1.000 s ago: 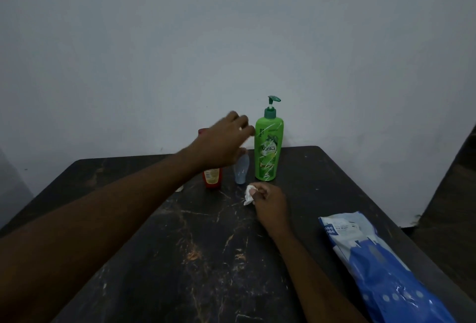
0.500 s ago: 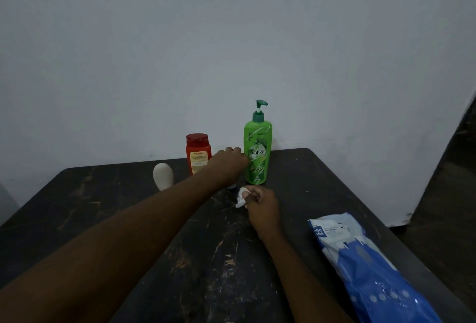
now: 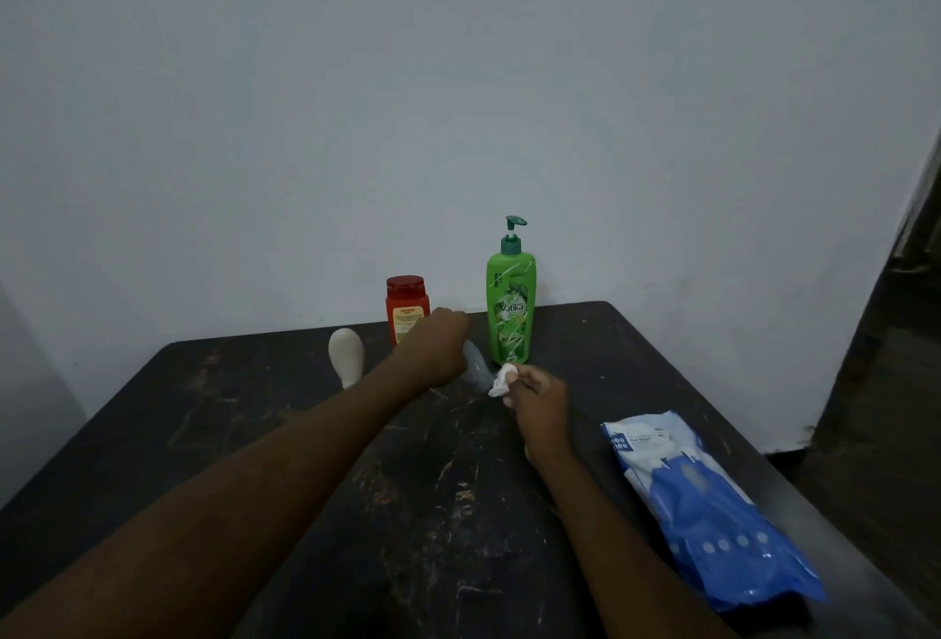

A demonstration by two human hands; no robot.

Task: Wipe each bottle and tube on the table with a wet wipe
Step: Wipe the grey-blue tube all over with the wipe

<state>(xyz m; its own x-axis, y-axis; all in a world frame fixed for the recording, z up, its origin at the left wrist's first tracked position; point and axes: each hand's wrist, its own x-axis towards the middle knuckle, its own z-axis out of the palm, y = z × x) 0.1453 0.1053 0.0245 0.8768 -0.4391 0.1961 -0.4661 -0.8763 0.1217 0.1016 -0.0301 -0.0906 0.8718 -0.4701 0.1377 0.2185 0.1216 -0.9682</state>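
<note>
Here the left hand (image 3: 435, 348) reaches out over the dark, scratched desk (image 3: 254, 414) and closes round the top of a small grey bottle (image 3: 477, 373). The bottle is tilted, its lower end slanting down toward the right, and that end reaches the right hand; whether it rests on the desk cannot be told. The left fingers are mostly hidden behind the back of the hand, so only the knuckles and the bottle sticking out below them show.

The right hand (image 3: 540, 401) sits just beside it, forearm lying along the desk, and pinches a crumpled white wet wipe (image 3: 503, 380) between thumb and fingertips. The wipe touches the lower end of the grey bottle.

Right behind both hands a tall green pump bottle (image 3: 510, 312) stands upright near the far edge of the desk, close to the pale wall (image 3: 458, 104). To its left, partly covered by the left hand, a red bottle (image 3: 405, 305) with a red cap and a yellowish label also stands upright. Further left, apart from the others, is a white bottle (image 3: 346, 356) with a rounded top.

On the near right side of the desk lies a blue and white pack of wipes (image 3: 702, 511), flat, well apart from the bottles.
</note>
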